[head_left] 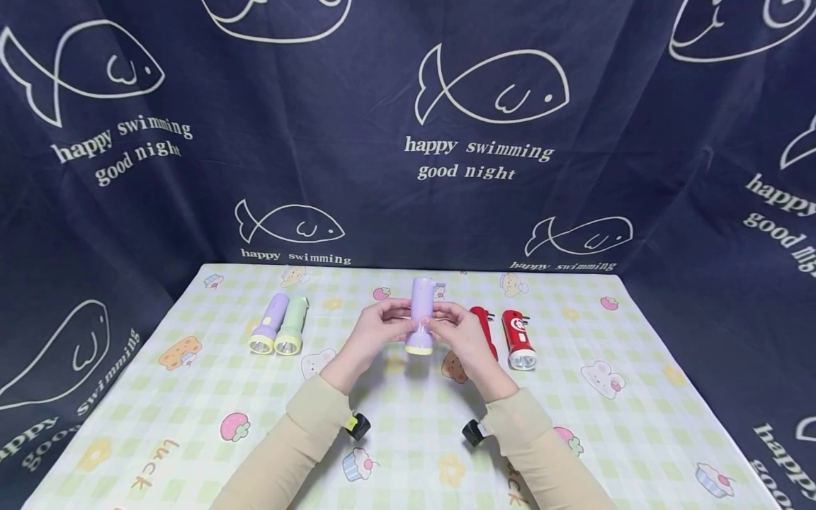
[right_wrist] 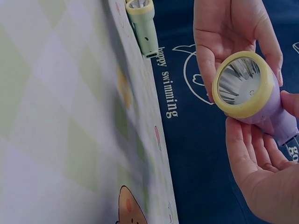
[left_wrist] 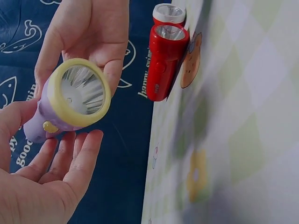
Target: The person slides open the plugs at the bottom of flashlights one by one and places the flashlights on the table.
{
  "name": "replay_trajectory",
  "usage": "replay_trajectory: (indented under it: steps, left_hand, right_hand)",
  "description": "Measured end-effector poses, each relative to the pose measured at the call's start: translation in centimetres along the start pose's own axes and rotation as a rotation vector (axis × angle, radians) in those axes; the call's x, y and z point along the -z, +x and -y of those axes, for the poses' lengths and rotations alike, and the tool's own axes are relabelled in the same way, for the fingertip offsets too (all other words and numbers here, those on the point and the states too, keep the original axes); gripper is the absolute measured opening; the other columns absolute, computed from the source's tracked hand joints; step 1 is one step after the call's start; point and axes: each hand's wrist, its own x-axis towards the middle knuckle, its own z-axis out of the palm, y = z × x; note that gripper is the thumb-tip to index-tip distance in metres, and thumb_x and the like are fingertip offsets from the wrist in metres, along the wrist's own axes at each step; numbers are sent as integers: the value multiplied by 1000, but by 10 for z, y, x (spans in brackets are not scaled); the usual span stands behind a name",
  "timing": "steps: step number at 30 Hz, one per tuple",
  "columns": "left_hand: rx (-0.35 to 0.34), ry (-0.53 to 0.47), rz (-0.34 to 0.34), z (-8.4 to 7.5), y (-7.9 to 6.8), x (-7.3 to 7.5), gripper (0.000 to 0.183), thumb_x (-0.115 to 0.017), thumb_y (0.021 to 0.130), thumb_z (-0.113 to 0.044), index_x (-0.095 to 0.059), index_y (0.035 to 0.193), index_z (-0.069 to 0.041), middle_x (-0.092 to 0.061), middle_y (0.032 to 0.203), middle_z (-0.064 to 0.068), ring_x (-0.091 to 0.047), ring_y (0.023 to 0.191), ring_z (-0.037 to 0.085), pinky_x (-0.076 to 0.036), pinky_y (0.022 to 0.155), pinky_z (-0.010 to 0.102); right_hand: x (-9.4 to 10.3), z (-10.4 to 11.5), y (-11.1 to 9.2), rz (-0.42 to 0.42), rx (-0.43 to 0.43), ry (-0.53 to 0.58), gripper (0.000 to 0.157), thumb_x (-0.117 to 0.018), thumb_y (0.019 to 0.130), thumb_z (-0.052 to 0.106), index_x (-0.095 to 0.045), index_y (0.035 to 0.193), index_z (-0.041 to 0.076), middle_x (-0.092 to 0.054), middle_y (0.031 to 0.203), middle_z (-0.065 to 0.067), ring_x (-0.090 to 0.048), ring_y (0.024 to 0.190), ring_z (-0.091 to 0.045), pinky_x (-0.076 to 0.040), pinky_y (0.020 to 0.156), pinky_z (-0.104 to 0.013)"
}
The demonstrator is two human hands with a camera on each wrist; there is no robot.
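Note:
A purple flashlight [head_left: 421,301] with a yellow rim is raised above the table in front of me, its lens end toward me and downward. My left hand [head_left: 375,330] holds it from the left, and my right hand [head_left: 467,336] from the right, thumbs and fingers on its barrel. Metal plug prongs stick out on the right near its tail. In the left wrist view, the clear reflector [left_wrist: 84,89] and a yellow switch [left_wrist: 50,127] face the camera. From the right wrist, the yellow rim [right_wrist: 245,111] shows close up between both hands.
At left on the checkered tablecloth [head_left: 408,439] lie another purple flashlight [head_left: 275,313] and a green flashlight [head_left: 295,322], side by side. To the right lie two red flashlights, one [head_left: 482,324] partly behind my right hand, the other [head_left: 518,333] farther right. A dark fish-print curtain [head_left: 382,198] stands behind.

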Motion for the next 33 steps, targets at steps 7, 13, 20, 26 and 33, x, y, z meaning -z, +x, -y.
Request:
replay_trajectory:
  steps: [7, 13, 20, 26, 33]
  left_hand:
    - [23, 18, 28, -20, -19, -6, 45, -69, 82, -4, -55, 125, 4, -61, 116, 22, -63, 89, 13, -57, 77, 30]
    - [-2, 36, 24, -16, -18, -7, 45, -70, 82, -2, -55, 124, 6, -63, 113, 21, -64, 90, 15, -57, 79, 29]
    - [-5, 54, -5, 6, -4, -5, 47, -72, 80, -4, -56, 124, 4, -63, 113, 20, -65, 90, 17, -57, 80, 29]
    - [2, 47, -31, 10, -1, -6, 45, -73, 80, -8, -58, 121, 1, -64, 109, 17, -66, 90, 17, -57, 78, 29]
    - [33, 34, -63, 13, 2, -8, 44, -72, 80, -9, -59, 120, 1, -64, 106, 15, -63, 84, 14, -57, 72, 30]
  right_hand:
    - [0, 1, 3, -30, -17, 48, 40, -71, 84, 18, -59, 120, 4, -61, 110, -13, -61, 93, -14, -56, 79, -27]
    - [1, 0, 4, -42, 2, 56, 44, -72, 83, 22, -58, 121, 4, -61, 110, -12, -63, 91, -14, -56, 78, -27]
    - [1, -4, 6, -53, -2, 51, 47, -74, 82, 26, -59, 120, 4, -62, 110, -12, -63, 92, -15, -57, 78, -28]
    - [1, -1, 6, -51, -34, 70, 43, -72, 84, 20, -59, 121, 3, -64, 110, -12, -63, 89, -10, -56, 76, -24]
    - [3, -7, 5, -17, -25, 8, 44, -71, 84, 21, -58, 124, 8, -64, 112, -12, -62, 95, -12, -56, 79, -26]
